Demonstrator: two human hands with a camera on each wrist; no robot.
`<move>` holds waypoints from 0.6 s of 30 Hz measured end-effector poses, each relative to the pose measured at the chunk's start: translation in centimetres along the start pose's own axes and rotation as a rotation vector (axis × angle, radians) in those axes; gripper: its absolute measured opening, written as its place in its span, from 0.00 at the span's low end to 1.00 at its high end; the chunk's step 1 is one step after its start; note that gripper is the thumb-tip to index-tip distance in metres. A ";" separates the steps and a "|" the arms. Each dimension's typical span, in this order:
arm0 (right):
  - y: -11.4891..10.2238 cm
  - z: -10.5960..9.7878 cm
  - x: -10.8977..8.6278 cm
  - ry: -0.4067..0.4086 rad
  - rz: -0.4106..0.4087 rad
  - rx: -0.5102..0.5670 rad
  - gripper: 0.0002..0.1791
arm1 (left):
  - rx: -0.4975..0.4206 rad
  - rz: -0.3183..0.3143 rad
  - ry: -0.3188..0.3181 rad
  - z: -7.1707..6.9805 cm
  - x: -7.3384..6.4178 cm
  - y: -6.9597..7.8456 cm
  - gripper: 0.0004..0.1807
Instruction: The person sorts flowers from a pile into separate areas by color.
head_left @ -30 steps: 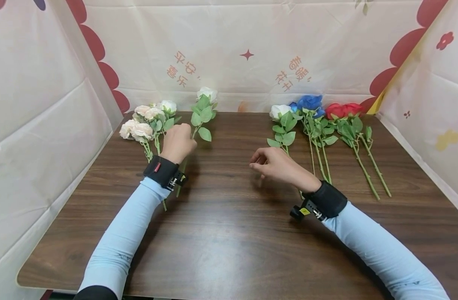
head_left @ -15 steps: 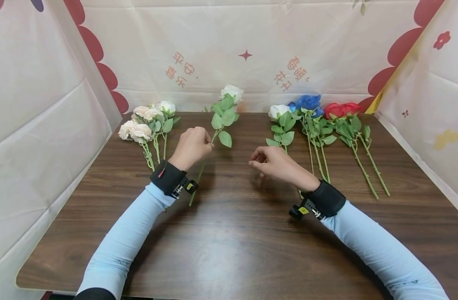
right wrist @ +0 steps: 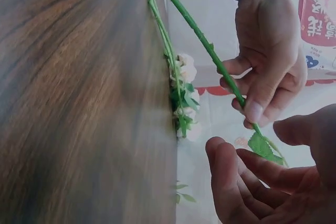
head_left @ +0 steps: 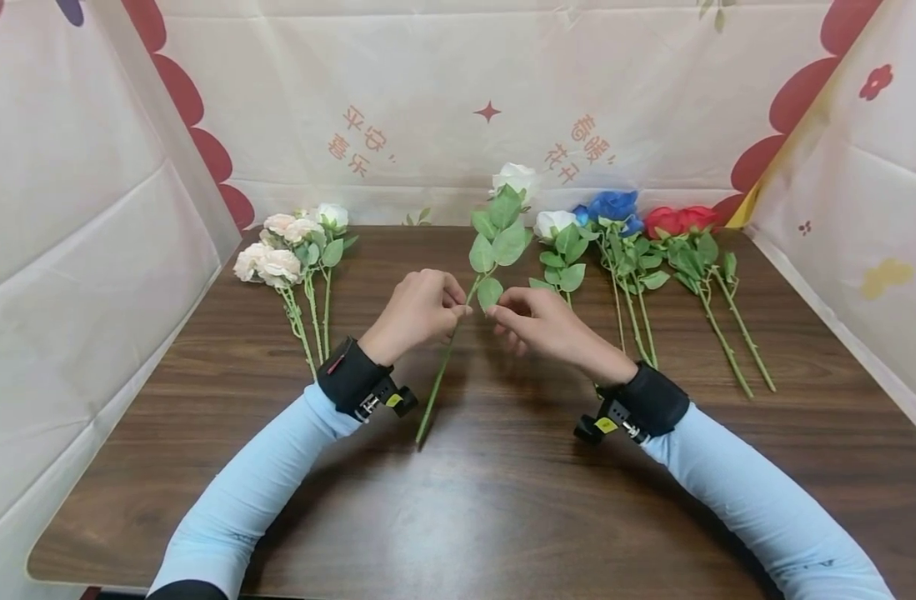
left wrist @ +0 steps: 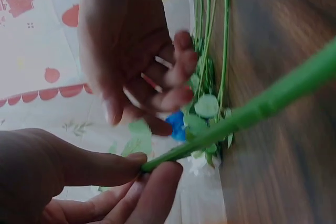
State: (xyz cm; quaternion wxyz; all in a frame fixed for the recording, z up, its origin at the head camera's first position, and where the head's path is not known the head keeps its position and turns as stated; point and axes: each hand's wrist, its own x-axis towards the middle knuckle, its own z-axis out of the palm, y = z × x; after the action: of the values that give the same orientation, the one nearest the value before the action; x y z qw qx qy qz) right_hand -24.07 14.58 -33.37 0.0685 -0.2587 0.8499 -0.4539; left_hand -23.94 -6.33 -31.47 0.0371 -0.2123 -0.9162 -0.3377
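Observation:
My left hand (head_left: 418, 310) pinches the green stem of a white rose (head_left: 513, 179) between thumb and fingertips, just below its leaves. The rose leans, bloom up and away, its stem end (head_left: 422, 442) low over the table. In the left wrist view the stem (left wrist: 236, 121) crosses close to the camera. My right hand (head_left: 542, 325) is beside the rose's lowest leaf (head_left: 490, 292). In the right wrist view, the right hand's (right wrist: 262, 182) thumb and fingers are parted around the stem's leafy part, not visibly gripping it; whether a fingertip touches the leaf I cannot tell.
Cream flowers (head_left: 277, 265) and another white rose (head_left: 332, 217) lie on the left of the wooden table (head_left: 503, 517). On the right lie a white rose (head_left: 555, 223), blue roses (head_left: 613, 206) and red roses (head_left: 678, 220). A printed cloth (head_left: 427, 83) stands behind.
My left hand has carried the white rose from beside the left-hand flowers rightward to the middle, lifting it and coming close to the right hand. The right hand has barely moved.

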 end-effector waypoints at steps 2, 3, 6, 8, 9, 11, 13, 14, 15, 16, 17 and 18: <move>-0.1 0.1 -0.1 -0.001 -0.006 0.020 0.18 | -0.072 0.006 -0.016 0.3 -0.2 0.3 0.05; -0.1 0.1 -0.1 0.000 -0.007 0.029 0.18 | -0.102 0.009 -0.023 0.5 -0.3 0.5 0.04; -0.2 0.1 -0.1 0.005 -0.017 0.038 0.20 | -0.162 0.029 -0.035 0.8 -0.5 0.9 0.04; -0.2 0.1 -0.1 0.018 -0.026 0.055 0.20 | -0.177 0.045 -0.039 1.1 -0.5 1.2 0.04; -0.2 0.1 -0.1 0.025 -0.029 0.069 0.20 | -0.180 0.051 -0.041 1.2 -0.5 1.3 0.04; -0.2 0.0 -0.1 0.039 -0.029 0.102 0.19 | -0.189 0.058 -0.045 1.5 -0.5 1.5 0.04; -0.2 0.0 -0.1 0.047 -0.020 0.150 0.18 | -0.203 0.059 -0.052 1.7 -0.5 1.6 0.04; -0.2 0.1 -0.1 0.050 -0.012 0.168 0.18 | -0.212 0.055 -0.057 1.8 -0.5 1.6 0.04; -0.3 0.1 -0.1 0.052 -0.004 0.181 0.17 | -0.220 0.051 -0.061 1.9 -0.5 1.7 0.04; -0.3 0.2 -0.1 0.055 0.001 0.192 0.17 | -0.227 0.050 -0.061 1.9 -0.5 1.7 0.04; -0.3 0.2 -0.1 0.059 0.005 0.208 0.17 | -0.235 0.050 -0.060 2.0 -0.6 1.7 0.05; -0.4 0.3 -0.1 0.064 0.004 0.220 0.17 | -0.244 0.051 -0.058 2.0 -0.6 1.8 0.05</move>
State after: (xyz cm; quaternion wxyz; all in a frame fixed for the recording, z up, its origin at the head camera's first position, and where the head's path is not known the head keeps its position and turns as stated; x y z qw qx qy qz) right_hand -23.71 14.28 -33.27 0.0700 -0.2335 0.7973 -0.5522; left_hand -22.50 -4.07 -32.08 -0.0069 -0.2483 -0.8632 -0.4395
